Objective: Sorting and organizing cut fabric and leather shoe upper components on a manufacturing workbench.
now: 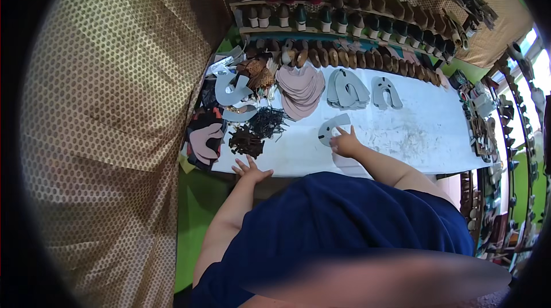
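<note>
My left hand [251, 172] is open, its fingers spread at the table's front edge. It is nearest to a heap of short dark brown strips [247, 143], with a tangle of thin black strips [268, 121] just beyond. My right hand [346, 144] is over a grey U-shaped shoe upper piece [326, 129] with small dark slots. The fingers bend onto the piece's near end and hide part of it. A pale pinkish piece [348, 162] lies just below this hand.
A pink stack of cut pieces [301, 93], grey stacked uppers [346, 89] and a smaller grey stack [386, 93] line the far side of the white-covered table [425, 136]. Shelves of shoes [356, 21] rise behind. A gold patterned curtain [120, 101] hangs at the left.
</note>
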`<move>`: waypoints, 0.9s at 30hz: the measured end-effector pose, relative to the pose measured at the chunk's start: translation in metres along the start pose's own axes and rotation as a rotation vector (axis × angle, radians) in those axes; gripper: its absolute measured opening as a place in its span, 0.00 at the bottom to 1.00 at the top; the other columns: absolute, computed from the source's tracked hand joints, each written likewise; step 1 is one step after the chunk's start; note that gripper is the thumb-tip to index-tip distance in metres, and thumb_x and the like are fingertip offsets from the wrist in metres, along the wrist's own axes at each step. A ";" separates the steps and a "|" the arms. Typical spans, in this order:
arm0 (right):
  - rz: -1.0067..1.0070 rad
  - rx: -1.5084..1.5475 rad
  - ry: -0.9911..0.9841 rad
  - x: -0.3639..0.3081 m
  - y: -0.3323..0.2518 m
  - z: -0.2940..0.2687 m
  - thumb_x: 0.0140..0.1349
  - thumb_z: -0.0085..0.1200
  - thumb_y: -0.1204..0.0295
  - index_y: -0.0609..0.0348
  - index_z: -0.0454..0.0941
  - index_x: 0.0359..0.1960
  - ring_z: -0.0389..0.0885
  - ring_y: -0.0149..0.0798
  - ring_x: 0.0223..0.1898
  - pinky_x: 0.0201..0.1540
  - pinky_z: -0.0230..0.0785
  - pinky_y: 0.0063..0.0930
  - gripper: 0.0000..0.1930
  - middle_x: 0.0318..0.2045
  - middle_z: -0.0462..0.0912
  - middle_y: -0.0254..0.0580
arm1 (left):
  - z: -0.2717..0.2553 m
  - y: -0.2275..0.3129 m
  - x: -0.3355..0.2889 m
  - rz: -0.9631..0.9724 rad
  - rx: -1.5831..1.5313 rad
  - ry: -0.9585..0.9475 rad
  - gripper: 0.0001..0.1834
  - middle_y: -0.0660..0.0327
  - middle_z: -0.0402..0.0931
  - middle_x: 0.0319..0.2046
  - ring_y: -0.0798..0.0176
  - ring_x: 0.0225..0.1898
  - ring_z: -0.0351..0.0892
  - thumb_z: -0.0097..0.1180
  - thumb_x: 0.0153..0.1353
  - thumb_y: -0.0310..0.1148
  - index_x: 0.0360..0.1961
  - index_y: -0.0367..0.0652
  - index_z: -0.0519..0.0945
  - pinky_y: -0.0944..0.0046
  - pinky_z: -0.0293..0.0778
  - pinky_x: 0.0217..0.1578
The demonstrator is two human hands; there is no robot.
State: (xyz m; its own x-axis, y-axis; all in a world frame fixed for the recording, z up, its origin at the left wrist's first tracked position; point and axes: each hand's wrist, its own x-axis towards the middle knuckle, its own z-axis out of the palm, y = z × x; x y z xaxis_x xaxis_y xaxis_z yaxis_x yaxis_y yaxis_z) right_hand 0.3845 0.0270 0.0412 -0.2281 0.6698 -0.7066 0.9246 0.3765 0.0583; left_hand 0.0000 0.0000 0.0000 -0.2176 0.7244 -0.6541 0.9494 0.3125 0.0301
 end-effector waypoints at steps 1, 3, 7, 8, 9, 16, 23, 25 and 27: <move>-0.027 0.022 0.211 0.006 0.003 0.006 0.65 0.48 0.49 0.44 0.50 0.76 0.36 0.49 0.78 0.71 0.27 0.74 0.39 0.77 0.49 0.34 | -0.001 0.001 0.001 0.011 0.007 -0.008 0.73 0.34 0.17 0.73 0.34 0.73 0.06 0.56 0.45 0.78 0.76 0.48 0.27 0.35 0.13 0.68; -0.061 0.050 0.417 0.017 -0.007 0.023 0.66 0.46 0.50 0.47 0.49 0.76 0.36 0.47 0.78 0.70 0.29 0.76 0.39 0.77 0.49 0.34 | 0.002 -0.008 -0.002 0.015 0.019 -0.022 0.74 0.35 0.17 0.73 0.33 0.72 0.06 0.57 0.45 0.77 0.76 0.47 0.26 0.36 0.13 0.68; -0.056 0.151 0.374 0.030 0.001 0.036 0.68 0.44 0.50 0.51 0.51 0.75 0.36 0.49 0.78 0.69 0.31 0.77 0.37 0.76 0.50 0.38 | 0.000 0.006 -0.004 -0.036 -0.054 -0.008 0.74 0.37 0.13 0.73 0.33 0.73 0.06 0.61 0.43 0.74 0.76 0.51 0.27 0.33 0.17 0.68; -0.077 0.107 0.382 0.032 0.007 0.034 0.68 0.44 0.50 0.51 0.52 0.74 0.37 0.48 0.78 0.69 0.31 0.77 0.37 0.76 0.51 0.38 | 0.000 0.009 -0.005 -0.057 -0.096 0.001 0.74 0.38 0.13 0.73 0.34 0.73 0.07 0.63 0.43 0.72 0.76 0.52 0.26 0.33 0.20 0.69; -0.095 0.069 0.392 0.032 0.011 0.032 0.68 0.44 0.50 0.51 0.52 0.74 0.38 0.48 0.78 0.69 0.31 0.78 0.37 0.76 0.51 0.38 | -0.002 0.011 -0.005 -0.056 -0.092 0.005 0.74 0.38 0.13 0.73 0.34 0.73 0.07 0.63 0.43 0.72 0.76 0.52 0.26 0.33 0.20 0.69; -0.302 0.068 0.433 0.010 0.043 0.052 0.68 0.43 0.47 0.47 0.56 0.73 0.40 0.48 0.78 0.68 0.35 0.79 0.35 0.75 0.55 0.32 | 0.009 0.050 -0.016 -0.140 -0.194 -0.059 0.77 0.44 0.13 0.75 0.34 0.74 0.12 0.67 0.40 0.69 0.75 0.52 0.24 0.32 0.31 0.70; -0.346 -0.024 0.321 0.013 0.059 0.057 0.69 0.38 0.43 0.45 0.52 0.75 0.37 0.47 0.78 0.67 0.32 0.80 0.37 0.76 0.50 0.30 | 0.020 0.055 -0.009 -0.129 -0.103 -0.009 0.80 0.37 0.16 0.74 0.32 0.73 0.11 0.66 0.37 0.74 0.75 0.46 0.25 0.36 0.23 0.70; -0.326 0.012 0.304 0.014 0.054 0.054 0.69 0.39 0.42 0.44 0.51 0.75 0.36 0.47 0.78 0.68 0.30 0.79 0.38 0.77 0.49 0.29 | 0.024 0.055 -0.009 -0.104 -0.110 0.010 0.82 0.34 0.17 0.73 0.31 0.73 0.11 0.67 0.36 0.74 0.75 0.44 0.25 0.37 0.20 0.70; -0.305 0.044 0.283 0.011 0.049 0.050 0.68 0.39 0.41 0.44 0.50 0.76 0.35 0.48 0.78 0.68 0.28 0.79 0.39 0.77 0.48 0.29 | 0.022 0.056 -0.007 -0.116 -0.100 0.015 0.82 0.34 0.17 0.73 0.31 0.73 0.11 0.67 0.35 0.75 0.75 0.44 0.25 0.37 0.20 0.70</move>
State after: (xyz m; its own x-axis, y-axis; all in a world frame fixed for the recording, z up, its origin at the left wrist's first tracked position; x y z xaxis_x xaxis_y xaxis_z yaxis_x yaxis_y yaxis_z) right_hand 0.4426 0.0209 0.0016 -0.5628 0.6836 -0.4647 0.8123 0.5613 -0.1582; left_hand 0.0593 -0.0008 -0.0104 -0.3290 0.6886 -0.6462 0.8905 0.4540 0.0304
